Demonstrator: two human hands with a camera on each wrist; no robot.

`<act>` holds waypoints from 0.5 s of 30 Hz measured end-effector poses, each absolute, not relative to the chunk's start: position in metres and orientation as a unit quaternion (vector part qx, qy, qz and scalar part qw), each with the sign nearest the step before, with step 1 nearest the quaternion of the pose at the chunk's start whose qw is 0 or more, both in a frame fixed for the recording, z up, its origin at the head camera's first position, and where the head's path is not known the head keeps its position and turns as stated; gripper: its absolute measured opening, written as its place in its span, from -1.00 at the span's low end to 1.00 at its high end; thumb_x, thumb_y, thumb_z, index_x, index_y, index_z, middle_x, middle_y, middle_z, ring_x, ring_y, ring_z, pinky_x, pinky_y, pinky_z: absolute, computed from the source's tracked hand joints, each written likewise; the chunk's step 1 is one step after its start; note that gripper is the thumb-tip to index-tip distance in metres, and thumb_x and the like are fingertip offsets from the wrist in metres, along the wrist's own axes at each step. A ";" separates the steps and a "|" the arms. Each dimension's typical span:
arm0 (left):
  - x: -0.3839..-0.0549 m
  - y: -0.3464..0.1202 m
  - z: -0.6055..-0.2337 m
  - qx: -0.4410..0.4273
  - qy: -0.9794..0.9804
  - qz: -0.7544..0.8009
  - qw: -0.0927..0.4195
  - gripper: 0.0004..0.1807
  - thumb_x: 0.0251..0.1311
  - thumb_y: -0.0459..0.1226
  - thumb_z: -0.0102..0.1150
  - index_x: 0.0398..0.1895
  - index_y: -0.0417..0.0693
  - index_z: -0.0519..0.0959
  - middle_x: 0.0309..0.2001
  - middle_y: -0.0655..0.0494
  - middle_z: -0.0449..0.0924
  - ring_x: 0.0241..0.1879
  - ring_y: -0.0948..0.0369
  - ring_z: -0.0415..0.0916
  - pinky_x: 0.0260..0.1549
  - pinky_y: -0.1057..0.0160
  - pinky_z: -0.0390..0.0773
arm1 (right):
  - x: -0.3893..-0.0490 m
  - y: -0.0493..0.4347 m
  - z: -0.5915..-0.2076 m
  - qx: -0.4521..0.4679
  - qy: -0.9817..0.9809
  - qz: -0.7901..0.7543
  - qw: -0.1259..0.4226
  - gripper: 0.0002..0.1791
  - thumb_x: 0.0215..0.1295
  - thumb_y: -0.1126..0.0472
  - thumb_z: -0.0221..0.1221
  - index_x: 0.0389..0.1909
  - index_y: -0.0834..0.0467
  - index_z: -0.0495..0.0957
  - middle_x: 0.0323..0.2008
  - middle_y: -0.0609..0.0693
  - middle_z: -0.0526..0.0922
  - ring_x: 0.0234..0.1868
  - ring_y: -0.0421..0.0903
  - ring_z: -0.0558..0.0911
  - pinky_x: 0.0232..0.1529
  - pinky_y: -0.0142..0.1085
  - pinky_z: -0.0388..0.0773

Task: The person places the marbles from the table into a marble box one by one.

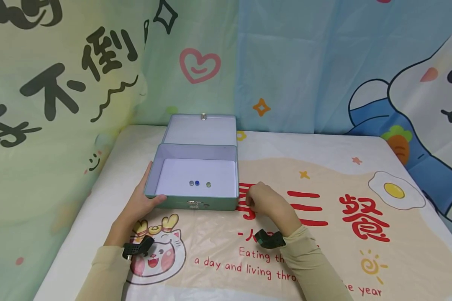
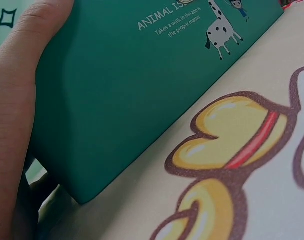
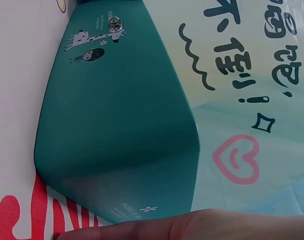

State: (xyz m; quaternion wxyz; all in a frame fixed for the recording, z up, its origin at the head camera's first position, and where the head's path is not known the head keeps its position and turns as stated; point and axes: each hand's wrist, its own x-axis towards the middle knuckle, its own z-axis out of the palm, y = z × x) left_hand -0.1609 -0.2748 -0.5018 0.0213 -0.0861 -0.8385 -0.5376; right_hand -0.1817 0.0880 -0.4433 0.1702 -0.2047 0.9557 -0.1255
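Observation:
A green tin box (image 1: 199, 203) with a pale inside sits on the cloth with its lid (image 1: 199, 129) raised behind it. Three small round marbles lie on its floor: a clear one (image 1: 191, 183), a blue one (image 1: 197, 183) and a greenish one (image 1: 209, 184). My left hand (image 1: 145, 202) grips the box's front left corner, thumb over the front and fingers along the side. Just beyond the right wall, my right hand (image 1: 267, 205) points down at the cloth. A dark speck shows at its fingertips (image 3: 74, 235) in the right wrist view; what it is stays unclear.
A printed tablecloth (image 1: 218, 234) with red characters, a cat and an egg covers the table. Behind stands a fabric backdrop (image 1: 282, 62) with a heart and a rabbit, close to the raised lid.

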 end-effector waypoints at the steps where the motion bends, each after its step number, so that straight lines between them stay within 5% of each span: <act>1: -0.161 -0.275 -0.501 -0.086 -0.839 -0.537 0.021 0.28 -0.13 0.00 0.41 0.52 0.31 -0.34 0.52 -0.07 -0.14 0.43 -0.20 -0.03 0.29 -0.32 0.07 | -0.182 0.088 -0.444 -0.203 0.956 -0.126 0.169 -0.92 0.03 0.30 0.37 -0.42 0.16 0.68 -0.50 -0.04 0.60 -0.46 -0.13 0.48 -0.37 -0.36 0.57; 15: -0.162 -0.275 -0.502 -0.078 -0.843 -0.532 0.016 0.27 -0.12 -0.01 0.40 0.51 0.34 -0.35 0.53 -0.06 -0.16 0.43 -0.20 -0.04 0.29 -0.32 0.07 | -0.190 0.086 -0.451 -0.207 0.963 -0.126 0.115 -0.91 0.08 0.31 0.34 -0.36 0.19 0.69 -0.40 0.01 0.67 -0.41 -0.11 0.53 -0.23 -0.29 0.63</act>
